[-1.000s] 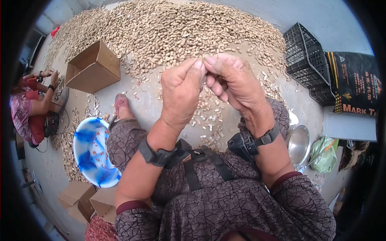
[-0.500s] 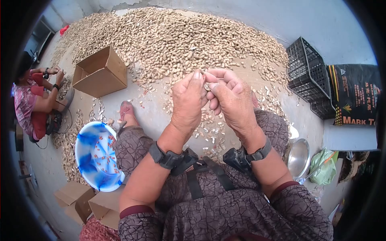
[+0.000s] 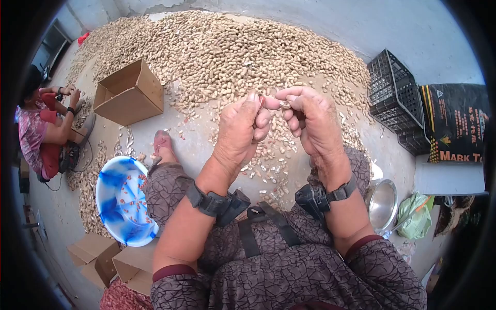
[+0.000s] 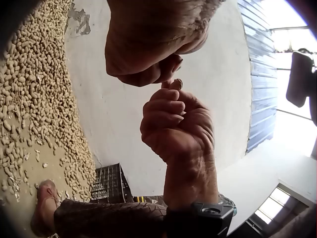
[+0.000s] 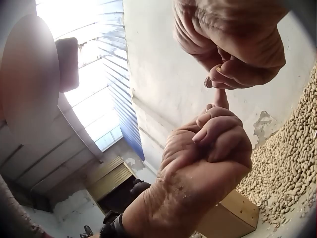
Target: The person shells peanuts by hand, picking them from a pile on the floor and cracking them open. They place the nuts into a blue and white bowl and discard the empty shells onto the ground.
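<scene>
In the head view my left hand (image 3: 238,126) pinches a red-skinned peanut kernel (image 3: 262,101) between thumb and forefinger. Just across from it, my right hand (image 3: 318,121) holds a piece of peanut shell (image 3: 284,104) at its thumb and fingertips. Both hands are raised above the floor in front of the knees, their fingertips nearly meeting. From the left wrist, the shell shows as a small brown lump (image 4: 178,84) at the right hand's fingertips. Beyond the hands spreads a large heap of unshelled peanuts (image 3: 222,51).
A blue-and-white basin (image 3: 106,206) with several red kernels stands left of the leg. An open cardboard box (image 3: 150,93) sits nearer the heap. To the right are a black crate (image 3: 395,88), a steel bowl (image 3: 383,204) and a green bag (image 3: 416,219). Another person (image 3: 46,129) sits far left.
The hands came together at a peanut, then parted slightly; the red kernel now shows in the left fingers and the shell in the right. The head view has tilted upward a little.
</scene>
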### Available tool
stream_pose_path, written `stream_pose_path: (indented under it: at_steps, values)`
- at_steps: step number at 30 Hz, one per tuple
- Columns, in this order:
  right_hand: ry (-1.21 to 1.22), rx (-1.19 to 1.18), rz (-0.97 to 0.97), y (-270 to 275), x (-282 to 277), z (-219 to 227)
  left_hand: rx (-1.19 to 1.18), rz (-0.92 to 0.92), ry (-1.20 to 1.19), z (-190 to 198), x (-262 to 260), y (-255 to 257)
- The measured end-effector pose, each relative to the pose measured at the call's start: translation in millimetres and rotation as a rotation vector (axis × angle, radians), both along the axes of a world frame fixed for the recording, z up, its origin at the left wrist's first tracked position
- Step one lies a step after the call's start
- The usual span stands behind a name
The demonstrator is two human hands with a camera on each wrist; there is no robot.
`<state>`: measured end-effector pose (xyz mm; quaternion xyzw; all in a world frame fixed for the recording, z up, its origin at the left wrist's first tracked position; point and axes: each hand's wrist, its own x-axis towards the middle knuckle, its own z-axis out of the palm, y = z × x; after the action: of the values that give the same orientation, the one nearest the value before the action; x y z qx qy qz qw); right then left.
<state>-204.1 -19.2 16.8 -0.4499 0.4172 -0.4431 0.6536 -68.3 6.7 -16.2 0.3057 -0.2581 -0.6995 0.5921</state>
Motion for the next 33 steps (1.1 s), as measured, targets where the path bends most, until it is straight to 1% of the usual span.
stream_pose_path:
  at_steps: [2,3,5,7,10,11,13,17,21,23,24,25,27,28,30,33]
  values:
    - [0.09,-0.049,-0.01,-1,-1,2,-0.044,-0.031,-0.07,2,2,1]
    - [0.094,-0.038,-0.013,-1,-1,2,-0.032,-0.034,-0.065,4,3,2]
    - [0.044,-0.043,0.085,-1,-4,2,-0.019,-0.066,-0.09,5,5,3]
    - [0.075,-0.031,0.117,-1,-4,5,-0.009,-0.11,-0.056,1,10,2]
    - [0.148,-0.111,0.201,-1,-3,4,-0.055,-0.164,-0.094,2,14,4]
    - [0.15,-0.104,0.204,0,-4,4,-0.048,-0.163,-0.091,2,14,5]
    - [0.236,-0.177,0.236,2,-4,9,-0.069,-0.17,-0.15,2,13,7]
    - [0.22,-0.156,0.262,3,-4,6,-0.074,-0.242,-0.142,-3,16,9]
    - [0.235,-0.142,0.254,6,-1,6,-0.036,-0.275,-0.107,-4,14,11]
    - [0.349,-0.325,0.169,8,1,2,0.051,-0.188,-0.274,-4,9,12]
    - [0.435,-0.399,0.122,9,2,-2,0.046,-0.173,-0.301,-1,10,13]
    - [0.434,-0.399,0.129,10,3,-4,0.049,-0.167,-0.3,-1,12,13]
    - [0.733,-0.681,0.093,13,6,-4,0.037,-0.205,-0.278,-1,15,11]
    - [0.666,-0.652,0.127,12,5,-9,0.037,-0.204,-0.277,-2,15,12]
    - [0.619,-0.617,0.126,14,5,-12,0.061,-0.281,-0.209,-3,17,12]
    - [0.544,-0.544,0.125,22,3,-14,0.045,-0.317,-0.147,-6,18,19]
